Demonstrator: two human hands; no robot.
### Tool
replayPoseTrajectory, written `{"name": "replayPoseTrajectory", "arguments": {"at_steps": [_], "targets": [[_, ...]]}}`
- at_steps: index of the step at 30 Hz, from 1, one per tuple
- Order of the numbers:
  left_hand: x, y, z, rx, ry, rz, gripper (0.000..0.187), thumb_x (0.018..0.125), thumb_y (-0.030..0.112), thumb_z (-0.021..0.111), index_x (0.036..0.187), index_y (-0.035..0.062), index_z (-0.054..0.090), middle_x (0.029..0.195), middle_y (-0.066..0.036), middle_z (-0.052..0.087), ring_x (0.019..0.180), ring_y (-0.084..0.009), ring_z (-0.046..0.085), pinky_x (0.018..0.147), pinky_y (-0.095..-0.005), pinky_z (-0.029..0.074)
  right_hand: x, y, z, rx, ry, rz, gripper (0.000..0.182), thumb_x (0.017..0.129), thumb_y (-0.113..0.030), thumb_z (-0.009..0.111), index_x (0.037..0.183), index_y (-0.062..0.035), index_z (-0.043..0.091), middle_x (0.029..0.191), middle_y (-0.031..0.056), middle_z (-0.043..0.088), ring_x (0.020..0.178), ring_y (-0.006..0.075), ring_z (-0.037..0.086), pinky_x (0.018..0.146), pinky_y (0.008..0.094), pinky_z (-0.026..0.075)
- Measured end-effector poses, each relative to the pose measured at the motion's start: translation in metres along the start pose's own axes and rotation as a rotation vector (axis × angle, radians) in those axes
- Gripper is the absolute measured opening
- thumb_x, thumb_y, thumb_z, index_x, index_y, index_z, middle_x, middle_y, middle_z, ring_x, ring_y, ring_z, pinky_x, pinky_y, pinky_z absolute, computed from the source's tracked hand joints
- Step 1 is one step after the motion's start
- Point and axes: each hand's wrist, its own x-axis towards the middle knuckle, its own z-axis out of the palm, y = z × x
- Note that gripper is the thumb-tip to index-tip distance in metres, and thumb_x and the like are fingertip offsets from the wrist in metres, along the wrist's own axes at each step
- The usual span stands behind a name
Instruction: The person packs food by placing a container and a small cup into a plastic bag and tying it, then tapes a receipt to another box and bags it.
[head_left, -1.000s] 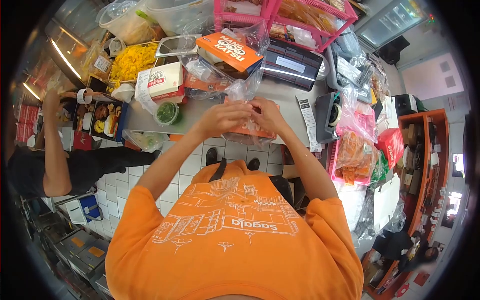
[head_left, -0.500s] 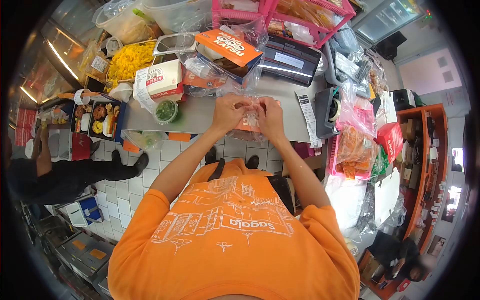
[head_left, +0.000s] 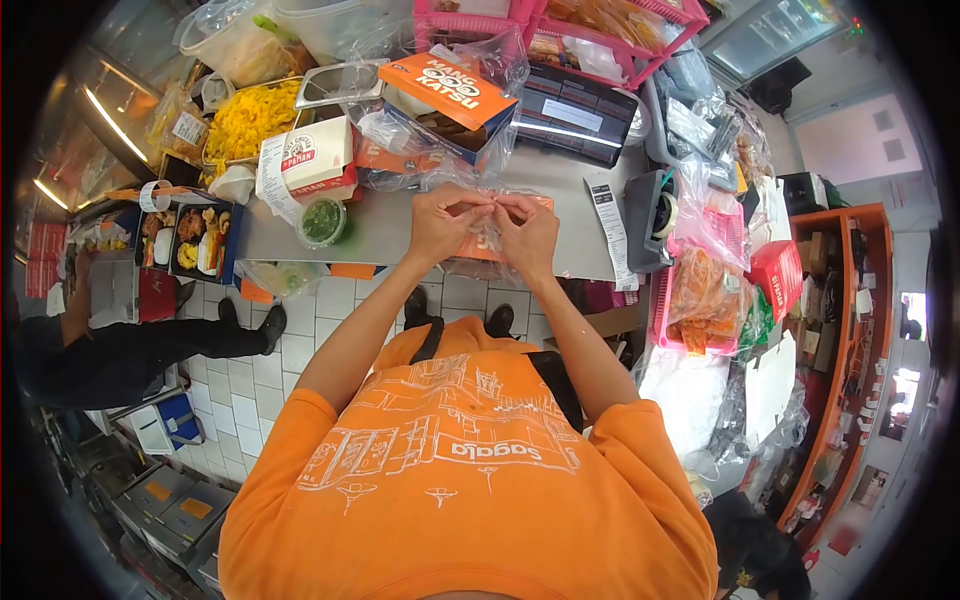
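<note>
Fingertips of left hand [head_left: 443, 217] and right hand [head_left: 527, 228] pinched together on crinkly clear plastic bag [head_left: 487, 236] around flat orange box.

I wore an orange short-sleeved T-shirt [head_left: 470, 470] printed with white line drawings and lettering, a dark strap [head_left: 432, 340] over it, and black shoes [head_left: 500, 320].

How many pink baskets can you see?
3. Two pink baskets sit at the back of the counter, one beside the other, and a third is at its right end. Bags may hide more.
</note>
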Motion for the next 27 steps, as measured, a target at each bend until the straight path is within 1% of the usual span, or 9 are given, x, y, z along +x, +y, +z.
{"name": "replayPoseTrajectory", "arguments": {"at_steps": [1, 4, 11, 13, 14, 17, 19, 22, 27], "targets": [[0.000, 0.001, -0.001, 0.011, -0.009, 0.005, 0.011, 0.079, 0.001, 0.078, 0.090, 0.0015, 0.075, 0.087, -0.006, 0.072, 0.075, -0.0118, 0.066, 0.068, -0.0251, 0.051, 0.000, -0.002, 0.001, 0.070, 0.028, 0.096, 0.013, 0.084, -0.016, 0.069, 0.089, -0.0056, 0.075, 0.091, 0.0130, 0.071, 0.095, 0.0302, 0.062, 0.086, 0.0402, 0.047], [-0.001, 0.004, -0.001, 0.011, -0.012, -0.034, 0.010, 0.080, 0.002, 0.078, 0.089, 0.0012, 0.075, 0.086, -0.007, 0.072, 0.075, -0.0120, 0.066, 0.068, -0.0253, 0.052, 0.003, -0.007, -0.002, 0.182, 0.034, 0.245, 0.014, 0.082, -0.018, 0.071, 0.088, -0.0065, 0.076, 0.089, 0.0128, 0.072, 0.092, 0.0297, 0.063, 0.085, 0.0398, 0.047], [0.000, 0.001, 0.001, -0.015, 0.006, -0.058, 0.014, 0.078, 0.005, 0.079, 0.091, 0.0026, 0.075, 0.086, -0.009, 0.071, 0.072, -0.0135, 0.067, 0.065, -0.0255, 0.053, 0.002, -0.004, -0.002, 0.096, 0.032, 0.029, 0.017, 0.082, -0.021, 0.072, 0.090, -0.0072, 0.077, 0.089, 0.0101, 0.073, 0.089, 0.0294, 0.064, 0.083, 0.0385, 0.047], [-0.001, 0.001, 0.000, 0.033, -0.011, -0.055, 0.014, 0.079, 0.005, 0.079, 0.092, 0.0024, 0.075, 0.087, -0.009, 0.070, 0.072, -0.0137, 0.067, 0.065, -0.0254, 0.053, 0.003, -0.004, -0.004, 0.079, 0.033, 0.053, 0.016, 0.086, -0.009, 0.073, 0.097, 0.0017, 0.075, 0.081, 0.0072, 0.074, 0.071, 0.0080, 0.066, 0.064, 0.0223, 0.051], [0.000, 0.001, 0.001, 0.033, -0.012, -0.053, 0.014, 0.079, 0.005, 0.079, 0.092, 0.0024, 0.075, 0.087, -0.009, 0.070, 0.072, -0.0137, 0.067, 0.065, -0.0254, 0.053, 0.004, -0.003, -0.004, 0.079, 0.036, 0.052, 0.016, 0.086, -0.009, 0.073, 0.097, 0.0017, 0.075, 0.081, 0.0072, 0.074, 0.071, 0.0080, 0.066, 0.064, 0.0223, 0.051], [-0.001, 0.004, 0.003, 0.003, 0.010, -0.071, 0.015, 0.079, 0.005, 0.078, 0.093, 0.0027, 0.075, 0.088, -0.008, 0.070, 0.072, -0.0133, 0.067, 0.065, -0.0259, 0.053, 0.001, -0.005, -0.004, 0.027, 0.037, -0.065, 0.017, 0.085, -0.010, 0.074, 0.098, -0.0001, 0.075, 0.078, 0.0070, 0.073, 0.069, 0.0085, 0.065, 0.063, 0.0231, 0.051], [-0.001, 0.009, 0.000, 0.016, -0.020, -0.120, 0.014, 0.080, 0.002, 0.077, 0.092, -0.0013, 0.071, 0.089, -0.007, 0.071, 0.078, -0.0133, 0.068, 0.071, -0.0260, 0.053, -0.002, -0.014, -0.009, 0.051, -0.024, -0.119, 0.013, 0.082, -0.019, 0.073, 0.089, -0.0077, 0.075, 0.084, 0.0097, 0.071, 0.081, 0.0281, 0.062, 0.078, 0.0378, 0.047], [0.000, 0.006, 0.002, 0.113, -0.042, 0.027, 0.013, 0.080, 0.001, 0.076, 0.091, -0.0004, 0.070, 0.091, -0.009, 0.071, 0.079, -0.0156, 0.069, 0.071, -0.0258, 0.052, 0.004, -0.026, -0.024, 0.121, -0.126, 0.120, 0.015, 0.086, -0.019, 0.071, 0.083, -0.0043, 0.072, 0.081, 0.0123, 0.069, 0.076, 0.0254, 0.062, 0.073, 0.0366, 0.047], [0.003, 0.004, 0.000, 0.154, -0.099, 0.114, 0.017, 0.075, 0.000, 0.077, 0.090, 0.0012, 0.070, 0.094, -0.009, 0.064, 0.084, -0.0208, 0.063, 0.068, -0.0299, 0.049, 0.008, -0.021, -0.024, 0.154, -0.188, 0.116, 0.015, 0.089, -0.016, 0.067, 0.091, -0.0012, 0.068, 0.083, 0.0140, 0.068, 0.074, 0.0234, 0.062, 0.071, 0.0365, 0.047]]}}
